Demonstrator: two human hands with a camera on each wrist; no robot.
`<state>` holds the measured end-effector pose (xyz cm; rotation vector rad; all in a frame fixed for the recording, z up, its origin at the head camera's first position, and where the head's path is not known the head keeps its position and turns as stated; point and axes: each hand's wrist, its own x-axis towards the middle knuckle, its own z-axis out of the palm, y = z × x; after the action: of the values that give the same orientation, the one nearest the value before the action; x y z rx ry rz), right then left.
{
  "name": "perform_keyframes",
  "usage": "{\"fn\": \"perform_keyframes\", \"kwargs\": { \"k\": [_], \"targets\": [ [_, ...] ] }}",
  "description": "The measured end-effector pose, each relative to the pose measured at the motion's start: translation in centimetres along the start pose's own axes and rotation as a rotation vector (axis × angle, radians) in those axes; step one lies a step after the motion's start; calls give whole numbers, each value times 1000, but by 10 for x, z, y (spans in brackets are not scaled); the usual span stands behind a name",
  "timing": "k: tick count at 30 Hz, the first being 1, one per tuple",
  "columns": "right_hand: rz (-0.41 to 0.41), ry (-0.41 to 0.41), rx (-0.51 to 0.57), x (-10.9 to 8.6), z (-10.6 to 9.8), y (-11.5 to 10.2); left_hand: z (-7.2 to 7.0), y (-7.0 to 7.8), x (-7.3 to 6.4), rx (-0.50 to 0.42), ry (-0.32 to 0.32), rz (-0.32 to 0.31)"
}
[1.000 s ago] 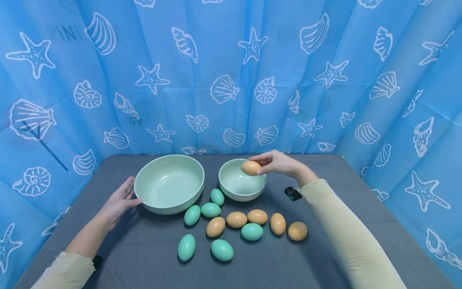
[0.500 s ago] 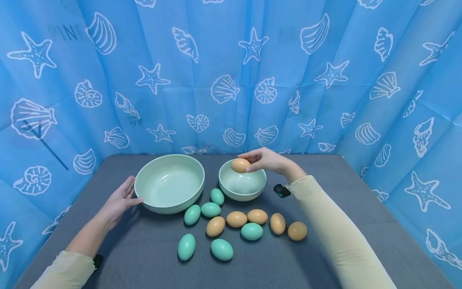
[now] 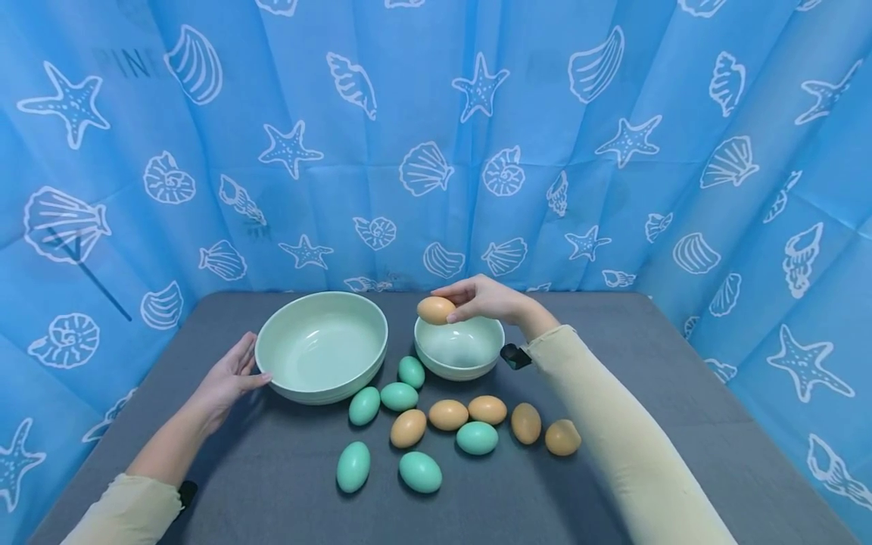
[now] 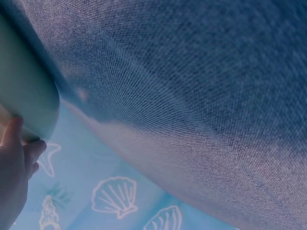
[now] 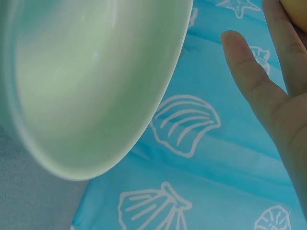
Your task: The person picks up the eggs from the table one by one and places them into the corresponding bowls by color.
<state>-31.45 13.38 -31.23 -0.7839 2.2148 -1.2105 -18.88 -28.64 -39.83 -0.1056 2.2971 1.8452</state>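
Note:
In the head view my right hand pinches a light-brown egg between thumb and fingers, over the left back rim of the small pale-green bowl. The right wrist view shows that bowl's rim close by, and a sliver of the egg at the top corner. My left hand holds the left side of the large pale-green bowl, thumb on its front wall. No egg shows inside either bowl. From the left wrist, the hand's fingers lie against the bowl's wall.
Several green eggs and several brown eggs lie loose on the grey cloth-covered table in front of the bowls. Behind the table hangs a blue curtain with white shells and starfish.
My right hand has carried the brown egg leftward across the small bowl, from its right side to its left back rim. The left hand and large bowl have stayed in place.

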Motion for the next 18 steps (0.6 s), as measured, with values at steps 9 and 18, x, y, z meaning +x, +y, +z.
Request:
{"fn": "perform_keyframes", "kwargs": {
  "k": [9,18],
  "targets": [
    [-33,-27,27,19,8,-6,-1,-1,1,-6,0,-2],
    [-21,-51,38,42,23,-15,0,1,1,-3,5,-7]
  ]
}}
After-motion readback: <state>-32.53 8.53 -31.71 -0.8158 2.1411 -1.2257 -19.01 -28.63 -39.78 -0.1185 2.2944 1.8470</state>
